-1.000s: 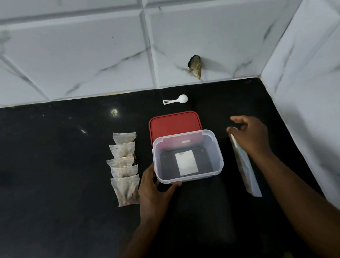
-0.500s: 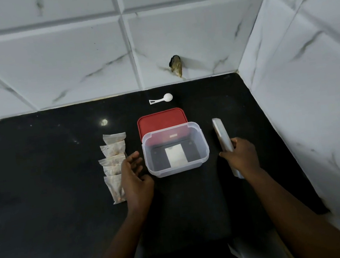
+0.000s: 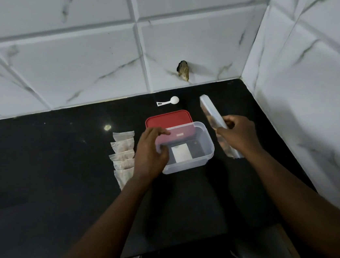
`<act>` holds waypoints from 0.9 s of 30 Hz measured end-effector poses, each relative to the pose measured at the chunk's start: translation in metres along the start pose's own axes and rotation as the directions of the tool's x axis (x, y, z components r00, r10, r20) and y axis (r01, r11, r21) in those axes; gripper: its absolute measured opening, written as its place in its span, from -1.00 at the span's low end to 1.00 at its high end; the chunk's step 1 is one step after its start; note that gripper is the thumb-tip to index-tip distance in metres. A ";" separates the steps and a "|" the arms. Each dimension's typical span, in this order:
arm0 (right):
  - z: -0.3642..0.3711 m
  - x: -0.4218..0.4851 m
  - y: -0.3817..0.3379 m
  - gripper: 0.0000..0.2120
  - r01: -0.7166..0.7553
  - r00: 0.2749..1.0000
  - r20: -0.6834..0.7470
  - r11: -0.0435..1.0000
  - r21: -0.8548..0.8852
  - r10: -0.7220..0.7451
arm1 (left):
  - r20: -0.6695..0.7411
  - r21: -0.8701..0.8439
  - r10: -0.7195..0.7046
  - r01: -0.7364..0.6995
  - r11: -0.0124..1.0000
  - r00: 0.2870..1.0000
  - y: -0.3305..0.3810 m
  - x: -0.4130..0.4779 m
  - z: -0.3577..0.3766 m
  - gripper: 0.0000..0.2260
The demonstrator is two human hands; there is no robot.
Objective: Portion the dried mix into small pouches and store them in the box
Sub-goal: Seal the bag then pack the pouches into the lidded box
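The clear box sits open in the middle of the dark desk, and the left hand grips its left rim. Filled pouches lie in a row just left of it, with a red lid behind. To the right, the right hand holds the bag of dried mix tilted. A white scoop lies near the wall.

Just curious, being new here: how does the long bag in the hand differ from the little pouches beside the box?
The long bag is far bigger than any of the little pouches. The right hand grips the bag, tilted on edge; the pouches lie in an overlapping row on the counter left of the box. Both are clear plastic with brownish mix inside.
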State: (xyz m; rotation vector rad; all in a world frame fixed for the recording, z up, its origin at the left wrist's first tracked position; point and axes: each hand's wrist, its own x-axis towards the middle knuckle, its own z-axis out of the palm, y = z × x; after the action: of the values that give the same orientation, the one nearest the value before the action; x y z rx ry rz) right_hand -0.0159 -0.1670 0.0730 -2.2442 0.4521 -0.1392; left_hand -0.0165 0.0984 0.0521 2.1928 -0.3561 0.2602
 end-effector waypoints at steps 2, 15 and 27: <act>0.001 -0.001 -0.016 -0.65 0.052 0.999 0.007 0.999 0.003 -0.052 | 0.086 0.071 0.172 -0.178 0.982 0.981 0.014 0.023 -0.001 -0.66; 0.005 0.010 -0.072 -0.64 0.419 0.848 0.403 0.901 -0.114 -0.344 | 0.682 0.362 0.143 -0.501 0.786 0.718 0.038 0.107 -0.036 -0.73; 0.016 0.032 -0.058 -0.77 0.470 0.851 0.395 0.836 -0.282 -0.346 | 0.456 0.154 -0.146 0.084 0.984 0.878 -0.002 0.057 -0.021 -0.81</act>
State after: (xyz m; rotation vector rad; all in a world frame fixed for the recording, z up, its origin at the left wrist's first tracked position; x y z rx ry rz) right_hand 0.0335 -0.1328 0.1045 -2.6469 -0.2224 0.1114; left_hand 0.0368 0.1069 0.0804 2.3836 -0.4798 -0.3311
